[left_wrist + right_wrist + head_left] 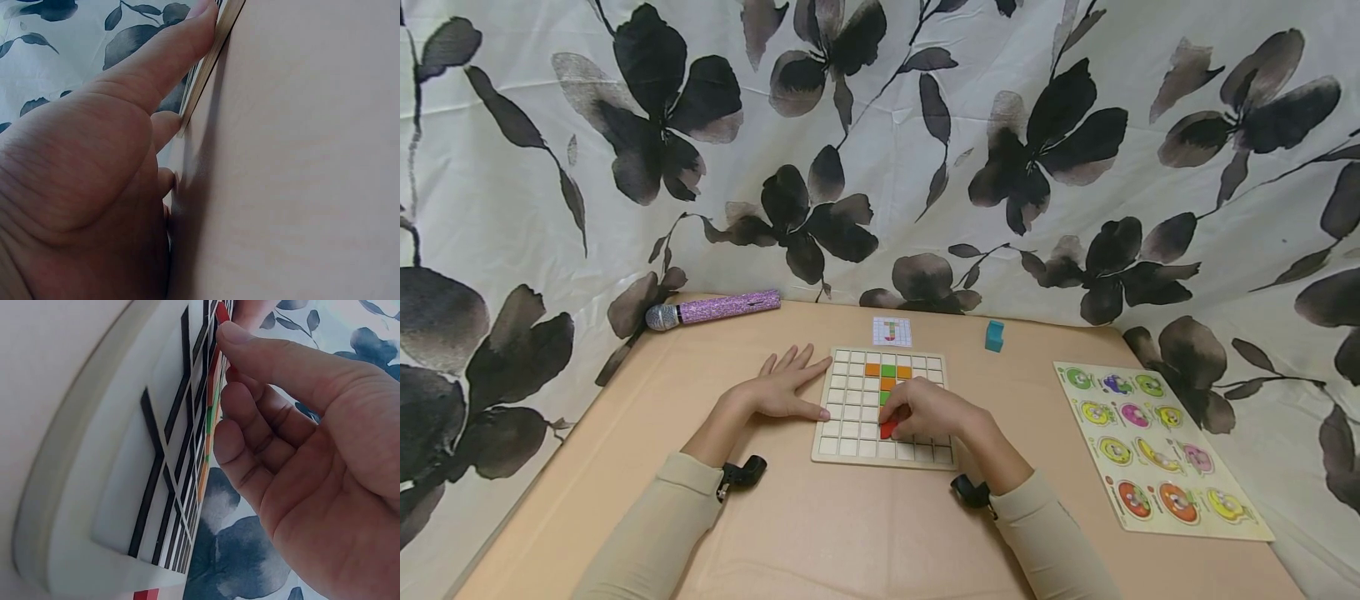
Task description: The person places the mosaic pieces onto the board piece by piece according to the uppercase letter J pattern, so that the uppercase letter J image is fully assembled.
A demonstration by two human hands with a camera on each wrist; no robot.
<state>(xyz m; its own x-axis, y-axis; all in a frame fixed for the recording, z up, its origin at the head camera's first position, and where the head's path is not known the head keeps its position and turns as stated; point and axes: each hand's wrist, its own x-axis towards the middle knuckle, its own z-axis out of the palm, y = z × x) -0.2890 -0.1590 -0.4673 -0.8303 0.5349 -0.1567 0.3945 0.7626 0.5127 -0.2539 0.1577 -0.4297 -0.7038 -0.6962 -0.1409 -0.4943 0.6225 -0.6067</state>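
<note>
A grid board (pixel 842 457) with white squares lies on the table. Orange tiles (pixel 872 369) and green tiles (pixel 888 370) sit in its upper squares and down a middle column. My right hand (pixel 936 408) is over the board's lower middle and pinches a red tile (pixel 887 429) between thumb and fingers. In the right wrist view, the red tile (pixel 223 312) shows at the thumb tip, and another red piece lies in the grid just below it. With fingers spread, my left hand (pixel 778 392) rests at the board's left edge, its thumb touching the rim (pixel 215 56).
Behind the board lies a small pattern card (pixel 892 332), with blue blocks (pixel 994 336) to its right. A glittery purple microphone (pixel 722 308) lies at the back left. On the right is a fruit picture board (pixel 1157 454). A floral curtain (pixel 925 167) borders the table's back.
</note>
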